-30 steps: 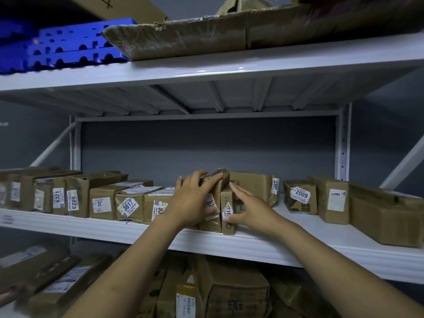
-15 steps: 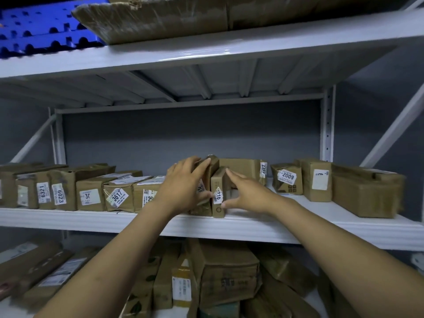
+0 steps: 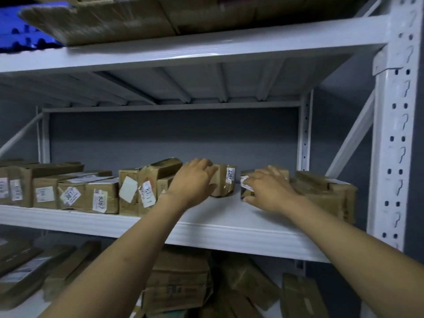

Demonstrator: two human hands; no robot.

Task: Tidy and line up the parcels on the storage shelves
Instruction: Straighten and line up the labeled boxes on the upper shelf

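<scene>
- Middle shelf (image 3: 229,228), storage room: the parcels stand along it, with a packed row (image 3: 75,193) on the left, a bare patch in front of you and looser ones on the right.
- End box (image 3: 332,193), far right: your right forearm crosses part of it, and no label shows.
- 4022 parcel (image 3: 226,183), set back from the front edge: your left hand (image 3: 195,180) grips it, fingers curled over the top and thumb on the front face. Slide it left and forward rather than lifting it, until it meets the row with its face level with theirs. Mind the leaning parcel (image 3: 165,167) beside it.
- Small parcel (image 3: 246,182), just right of it and apart: your right hand (image 3: 266,189) lies across it, fingers spread flat. Push it along after the first, label outward.
- Hard to make out: the small parcel's label is blurred and half covered, whether your right thumb pinches cannot be told, and the boxes below (image 3: 179,288) sit in shadow.
</scene>
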